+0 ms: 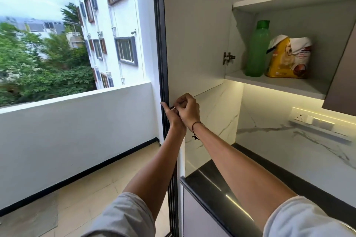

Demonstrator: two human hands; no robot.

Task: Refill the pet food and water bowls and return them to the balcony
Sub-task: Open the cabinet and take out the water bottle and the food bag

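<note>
Both hands meet at the door frame point(163, 75): left hand point(173, 116) and right hand point(189, 109) curl around its edge, arms outstretched. One green bottle point(257, 49) and one pet food bag point(289, 58) stand on the cupboard shelf point(269, 82).

Home kitchen: countertop point(221, 188), cupboard shelf point(279, 84), balcony point(86, 179).

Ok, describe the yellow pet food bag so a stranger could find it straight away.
Look at the open wall cupboard above the white marble counter, on its lower shelf just over the lit strip. Two things stand there: a tall green plastic bottle on the left and the yellow pet food bag beside it on the right. The bag shows a dog's picture and has a crumpled white top.
</note>
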